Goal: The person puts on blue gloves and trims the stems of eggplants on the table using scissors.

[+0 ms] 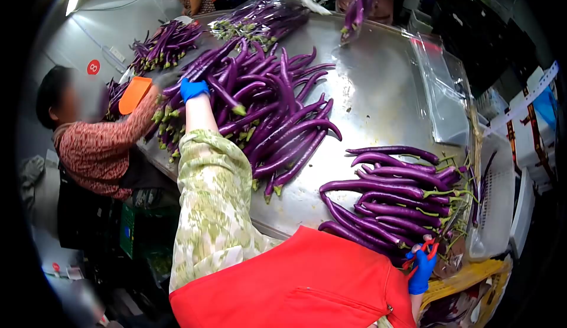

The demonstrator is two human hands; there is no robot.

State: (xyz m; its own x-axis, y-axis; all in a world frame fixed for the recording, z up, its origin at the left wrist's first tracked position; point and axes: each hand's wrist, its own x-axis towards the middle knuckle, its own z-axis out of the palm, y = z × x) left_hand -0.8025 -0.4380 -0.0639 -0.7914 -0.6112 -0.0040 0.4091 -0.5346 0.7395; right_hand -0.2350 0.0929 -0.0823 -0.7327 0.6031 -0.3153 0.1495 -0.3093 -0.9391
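My left hand [194,90], in a blue glove, reaches onto a large heap of purple eggplants [283,109] on the metal table. Its fingers are mostly hidden, so what they hold, if anything, does not show. My right hand [421,272], also blue-gloved, is closed round red-handled scissors [422,249] at the lower right. The scissors are beside the stem ends of a second group of eggplants [401,192], laid side by side with their green stems to the right.
Clear plastic bags [440,94] lie on the metal table [366,85]. A white basket [495,198] and a yellow crate [466,281] stand at the right edge. Bagged eggplants [266,15] lie at the back. A co-worker [97,145] is at the left; other people stand behind the table.
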